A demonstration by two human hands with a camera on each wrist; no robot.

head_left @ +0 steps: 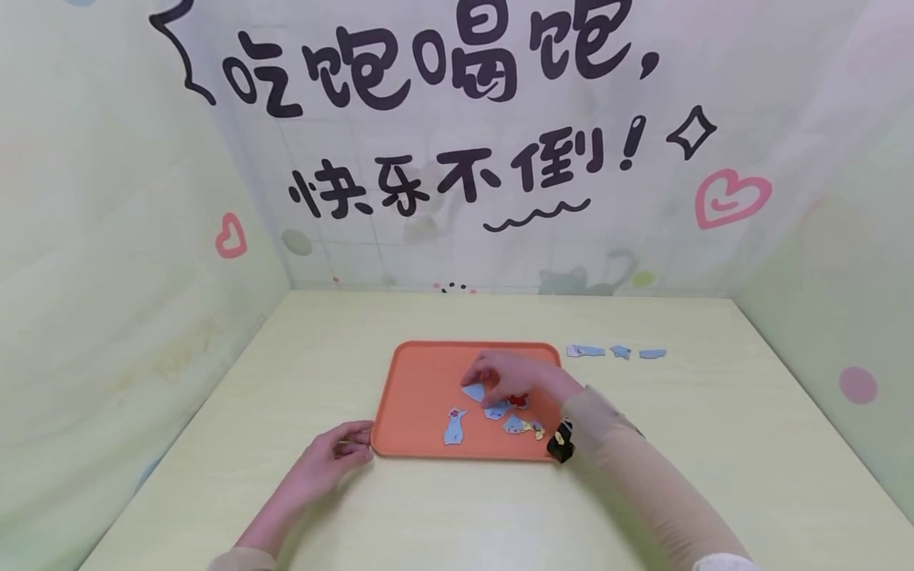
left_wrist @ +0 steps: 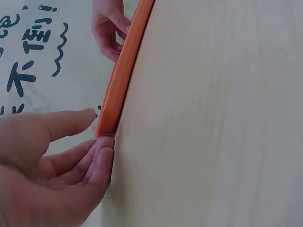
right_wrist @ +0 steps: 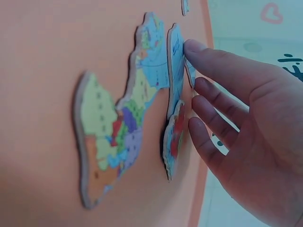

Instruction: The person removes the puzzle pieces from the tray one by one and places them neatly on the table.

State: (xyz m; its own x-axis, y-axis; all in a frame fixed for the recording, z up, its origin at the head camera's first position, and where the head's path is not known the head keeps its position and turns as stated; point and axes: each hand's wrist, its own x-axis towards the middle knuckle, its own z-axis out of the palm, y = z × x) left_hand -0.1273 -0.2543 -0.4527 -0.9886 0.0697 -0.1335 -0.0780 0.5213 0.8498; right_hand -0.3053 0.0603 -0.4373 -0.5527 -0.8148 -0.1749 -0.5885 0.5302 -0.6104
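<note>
Inside the tray's (head_left: 416, 382) edges, I'd gently slide the blue piece (head_left: 472, 392) my right fingers (right_wrist: 203, 138) pinch, left fingers (left_wrist: 100, 170) loose, empty.

Left fingers (left_wrist: 98, 170) bent, thumb (left_wrist: 71, 124) straight

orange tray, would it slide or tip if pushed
The orange tray would probably slide rather than tip, lying broad and flat on the table. The separate puzzle pieces on it may shift, though its raised rim would likely catch them.
</note>
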